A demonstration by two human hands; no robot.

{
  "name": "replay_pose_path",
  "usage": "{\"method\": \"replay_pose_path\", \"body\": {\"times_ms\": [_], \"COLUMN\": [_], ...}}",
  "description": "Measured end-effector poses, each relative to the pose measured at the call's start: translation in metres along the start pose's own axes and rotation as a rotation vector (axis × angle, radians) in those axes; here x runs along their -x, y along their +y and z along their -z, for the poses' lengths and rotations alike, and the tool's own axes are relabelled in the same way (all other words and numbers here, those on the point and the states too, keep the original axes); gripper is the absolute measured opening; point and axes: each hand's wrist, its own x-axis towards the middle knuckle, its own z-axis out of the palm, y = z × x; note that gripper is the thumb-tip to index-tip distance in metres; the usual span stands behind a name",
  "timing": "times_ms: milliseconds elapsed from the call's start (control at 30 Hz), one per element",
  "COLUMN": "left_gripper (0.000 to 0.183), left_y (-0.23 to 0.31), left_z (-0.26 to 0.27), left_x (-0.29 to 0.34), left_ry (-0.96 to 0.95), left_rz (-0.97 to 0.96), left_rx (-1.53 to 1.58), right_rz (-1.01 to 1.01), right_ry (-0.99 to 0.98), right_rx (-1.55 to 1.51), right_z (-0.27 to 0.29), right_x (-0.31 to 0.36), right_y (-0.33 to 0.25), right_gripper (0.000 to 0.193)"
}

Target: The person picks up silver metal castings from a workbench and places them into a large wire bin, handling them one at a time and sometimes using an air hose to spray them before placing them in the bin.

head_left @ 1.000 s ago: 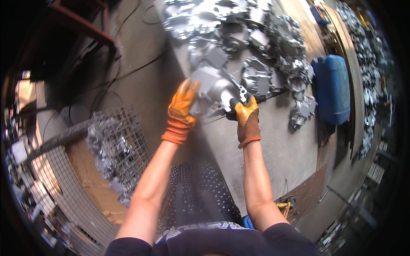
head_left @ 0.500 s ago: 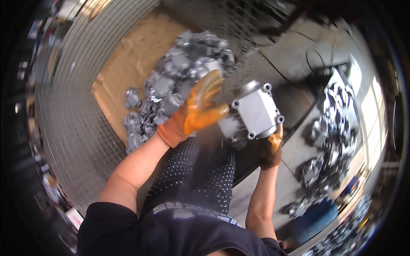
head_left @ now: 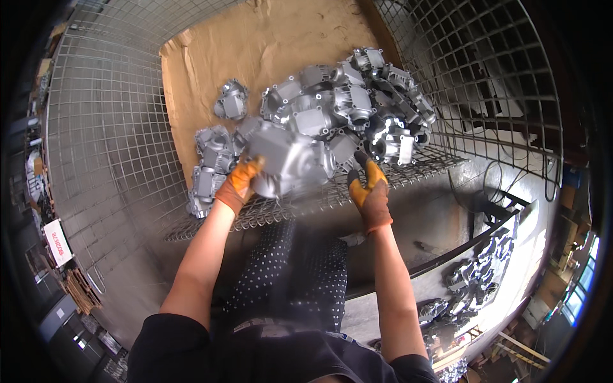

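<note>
My left hand [head_left: 240,184], in an orange work glove, grips the left side of a grey metal casting [head_left: 276,152]. The casting is boxy with a rounded flange, a little blurred, and sits over the front of a heap of similar castings [head_left: 308,120]. Its underside and my left fingertips are partly hidden. To the right of it, my right hand [head_left: 370,195] wears a matching glove with darkened fingertips. Its thumb and fingers are apart and nothing is between them. It is close to the front castings and the lowered wire edge.
The heap lies on brown cardboard [head_left: 211,48] inside a wire mesh cage [head_left: 108,127]. The cage's front mesh edge [head_left: 421,166] runs between my body and the heap. More castings [head_left: 476,268] lie on a surface at the lower right, and a white box [head_left: 57,242] is at the far left.
The casting has moved left from my right hand into my left hand, over the heap. My right hand has let go. My view has turned toward the cage.
</note>
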Motion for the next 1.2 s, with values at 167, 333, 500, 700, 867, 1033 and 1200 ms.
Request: {"method": "replay_pose_path", "body": {"times_ms": [167,333,500,700,867,1033,1200], "left_gripper": [0.064,0.073,0.08,0.069,0.066,0.056,0.047], "left_y": [-0.051,-0.074,-0.088,-0.052,-0.021,-0.025,-0.034], "left_z": [0.072,0.102,0.106,0.09,0.04,-0.082,-0.252], "left_x": [-0.102,-0.174,-0.245,-0.256,-0.206,-0.145,-0.012], "left_ry": [0.352,0.584,0.272,-0.056,0.788,0.51,0.0], "left_rz": [0.11,0.265,0.336,0.468,0.136,-0.529,-0.918], "left_rx": [0.424,0.278,0.347,-1.741,-0.872,-0.97,-0.868], "right_rz": [0.055,-0.061,-0.094,-0.141,-0.132,-0.138,-0.183], "right_ry": [-0.233,-0.279,-0.266,-0.237,-0.153,0.09,0.888], "right_rx": [0.786,0.794,0.776,0.719,0.573,0.36,0.198], "right_z": [-0.029,-0.033,-0.021,-0.013,-0.015,0.005,0.083], "right_x": [-0.026,-0.028,-0.031,-0.026,-0.018,-0.002,0.098], "right_y": [0.046,0.043,0.038,0.041,0.051,0.045,0.11], "right_gripper": [0.038,0.031,0.033,0.028,0.022,0.02,0.014]}}
